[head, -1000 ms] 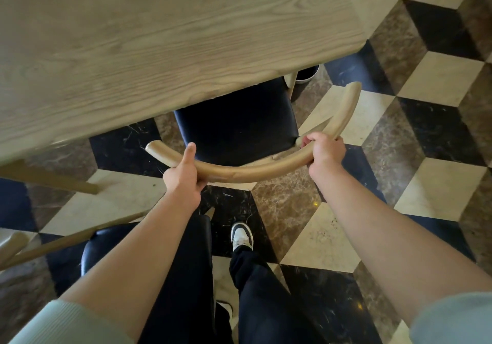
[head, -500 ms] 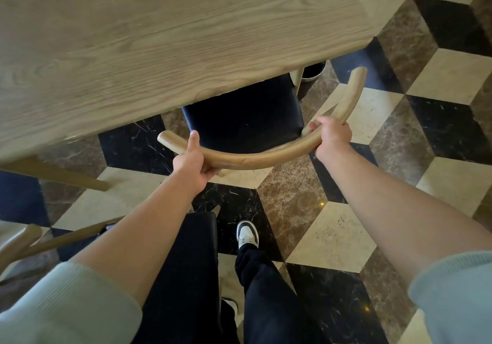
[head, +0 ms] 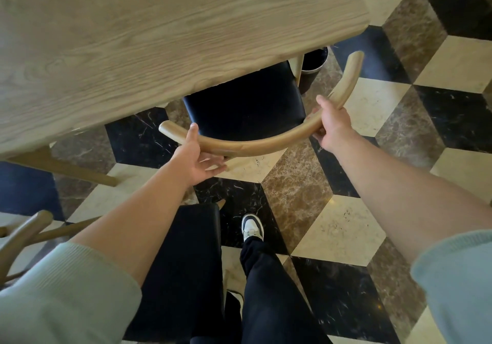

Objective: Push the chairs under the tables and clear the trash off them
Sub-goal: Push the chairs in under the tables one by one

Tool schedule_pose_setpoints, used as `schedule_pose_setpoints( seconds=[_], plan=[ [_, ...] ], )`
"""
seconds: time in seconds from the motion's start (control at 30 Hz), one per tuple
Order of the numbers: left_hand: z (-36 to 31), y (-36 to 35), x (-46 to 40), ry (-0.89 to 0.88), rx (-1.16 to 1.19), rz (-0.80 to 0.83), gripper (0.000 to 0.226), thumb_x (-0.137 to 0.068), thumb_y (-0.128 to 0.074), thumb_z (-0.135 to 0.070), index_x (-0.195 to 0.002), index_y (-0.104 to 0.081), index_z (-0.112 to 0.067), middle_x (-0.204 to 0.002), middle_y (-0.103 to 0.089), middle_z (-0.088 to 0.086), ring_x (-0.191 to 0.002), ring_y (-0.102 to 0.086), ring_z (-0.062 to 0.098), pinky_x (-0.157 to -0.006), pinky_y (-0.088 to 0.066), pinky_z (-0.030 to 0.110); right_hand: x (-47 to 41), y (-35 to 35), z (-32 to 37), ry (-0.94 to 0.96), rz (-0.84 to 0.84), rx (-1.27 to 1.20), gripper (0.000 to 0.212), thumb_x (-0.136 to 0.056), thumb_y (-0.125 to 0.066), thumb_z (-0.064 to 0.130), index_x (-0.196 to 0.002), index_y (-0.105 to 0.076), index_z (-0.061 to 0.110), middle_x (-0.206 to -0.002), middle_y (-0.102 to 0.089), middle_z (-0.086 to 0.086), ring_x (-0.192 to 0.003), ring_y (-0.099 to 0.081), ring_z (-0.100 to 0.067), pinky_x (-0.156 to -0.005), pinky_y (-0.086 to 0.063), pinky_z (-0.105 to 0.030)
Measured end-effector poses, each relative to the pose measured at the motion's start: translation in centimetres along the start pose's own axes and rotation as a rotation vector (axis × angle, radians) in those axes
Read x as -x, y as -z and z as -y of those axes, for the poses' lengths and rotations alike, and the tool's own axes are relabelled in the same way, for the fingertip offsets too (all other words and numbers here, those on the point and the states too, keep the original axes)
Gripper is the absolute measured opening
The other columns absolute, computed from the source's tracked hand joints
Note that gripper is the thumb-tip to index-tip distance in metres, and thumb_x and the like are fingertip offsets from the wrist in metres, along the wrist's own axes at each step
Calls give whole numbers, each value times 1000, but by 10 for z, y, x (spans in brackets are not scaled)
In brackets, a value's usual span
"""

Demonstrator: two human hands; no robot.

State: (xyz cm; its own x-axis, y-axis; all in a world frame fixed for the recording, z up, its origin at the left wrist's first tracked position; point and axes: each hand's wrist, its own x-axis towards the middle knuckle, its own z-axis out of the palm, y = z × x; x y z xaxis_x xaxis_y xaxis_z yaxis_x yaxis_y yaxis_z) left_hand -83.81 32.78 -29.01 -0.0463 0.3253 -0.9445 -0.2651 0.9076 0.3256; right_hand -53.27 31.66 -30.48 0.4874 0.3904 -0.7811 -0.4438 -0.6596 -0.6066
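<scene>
Seen from above, our two hands meet the curved back rail (head: 255, 145) of a chair at a wooden table (head: 149, 37), over a floor (head: 343, 226) of cream, brown and black marble diamonds. The table fills the upper left, its near edge running just beyond our fingertips. The chair's black seat (head: 247, 104) lies past our fingers, its far part hidden beneath the tabletop, its near part showing between our two hands. A second chair (head: 24, 234), pale wood, stands behind our left wrist at the lower left. The rail bows toward us, its two ends pointing at the table. Our right hand (head: 331, 124) is wrapped around the rail's right stretch, fingers curled under it and thumb lying along the top. Our left hand (head: 198, 160) has its fingers loosely spread and nearly straight below the rail, the thumb pointing up against the rail's near side. Between our forearms, dark trousers lead down to a white shoe (head: 251, 226) on a black tile.
</scene>
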Motion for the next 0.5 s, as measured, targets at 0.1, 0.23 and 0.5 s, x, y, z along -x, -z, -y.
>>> schedule_pose_setpoints(
  seconds=[0.1, 0.23, 0.5],
  plan=[
    [13, 14, 15, -35, -147, 56, 52, -96, -66, -48, -132, -55, -11, -123, -70, 19, -106, -73, 36, -80, -63, 58, 14, 0, -17, 13, 39, 22, 64, -93, -65, 55, -145, -45, 24, -123, -62, -6, -111, -63, -24, -94, -60, -42],
    [21, 47, 30, -63, -257, 68, 39, -103, -59, -34, -129, -61, -6, -119, -74, 17, -105, -75, 33, -90, -61, 53, 51, -23, -66, 39, 124, 10, 76, -91, -60, 63, -153, -35, 26, -131, -60, -7, -111, -67, -23, -87, -62, -37],
    [36, 163, 65, -125, -245, -34, 29, -105, -54, -27, -123, -57, -5, -115, -70, 18, -102, -72, 34, -82, -61, 50, 168, -115, -172, 51, 468, 328, 38, -103, -53, 46, -122, -62, 14, -121, -72, -13, -101, -72, -24, -94, -58, -46]
  ],
)
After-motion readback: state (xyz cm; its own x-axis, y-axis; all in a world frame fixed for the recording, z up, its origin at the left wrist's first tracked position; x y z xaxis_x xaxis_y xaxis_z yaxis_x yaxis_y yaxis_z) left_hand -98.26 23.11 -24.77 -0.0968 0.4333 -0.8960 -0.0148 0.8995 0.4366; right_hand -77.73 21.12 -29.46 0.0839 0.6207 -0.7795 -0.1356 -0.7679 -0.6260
